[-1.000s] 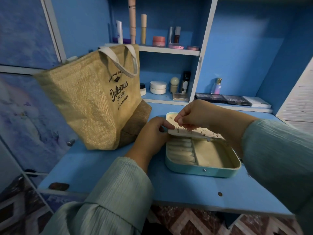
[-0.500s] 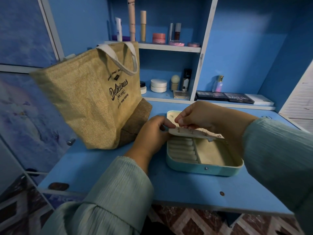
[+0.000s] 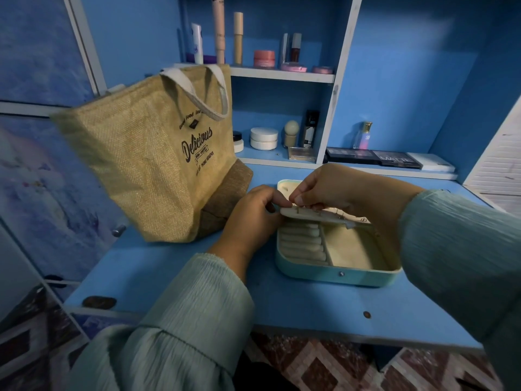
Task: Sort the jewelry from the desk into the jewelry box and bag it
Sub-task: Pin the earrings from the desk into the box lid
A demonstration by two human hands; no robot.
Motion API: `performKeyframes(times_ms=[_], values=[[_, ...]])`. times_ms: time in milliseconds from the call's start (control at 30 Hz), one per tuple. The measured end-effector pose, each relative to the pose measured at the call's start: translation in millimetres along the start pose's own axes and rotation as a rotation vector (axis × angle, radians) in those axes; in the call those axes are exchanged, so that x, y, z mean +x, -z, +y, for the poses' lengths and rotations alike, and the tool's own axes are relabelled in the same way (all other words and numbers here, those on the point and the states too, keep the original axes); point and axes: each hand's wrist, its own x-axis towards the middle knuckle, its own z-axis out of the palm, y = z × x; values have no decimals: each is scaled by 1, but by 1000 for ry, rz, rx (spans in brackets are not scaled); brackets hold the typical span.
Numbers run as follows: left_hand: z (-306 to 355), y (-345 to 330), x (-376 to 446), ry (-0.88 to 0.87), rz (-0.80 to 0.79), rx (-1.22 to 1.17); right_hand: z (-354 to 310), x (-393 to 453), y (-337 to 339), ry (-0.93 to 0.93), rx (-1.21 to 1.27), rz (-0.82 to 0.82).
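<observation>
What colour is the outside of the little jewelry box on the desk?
Pale teal, with a cream lining; the jewelry box shows clearly in the head view.

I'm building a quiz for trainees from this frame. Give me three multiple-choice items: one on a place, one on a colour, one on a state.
1. Where does the jute bag stand relative to the jewelry box?
A left
B right
C inside it

2. What colour is the box's outer shell?
A red
B light teal
C black

3. What state is the box in?
A shut
B open
C bagged

Answers:
1 A, the bag stands left of the box on the desk.
2 B, its front wall is pale teal.
3 B, its compartments show while both hands work at the earring panel.
</observation>
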Motion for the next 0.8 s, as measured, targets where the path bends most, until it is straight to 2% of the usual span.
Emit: performKeyframes(times_ms=[267,433,800], values=[[-1,0,0,-22,1,12,-6,-5,0,34,-151,-33],[-2,-1,0,-49,8,20,-5,-4,1,20,-140,-52],[-7,-3,2,-156,68,66,-20,-3,1,100,-621,-145]])
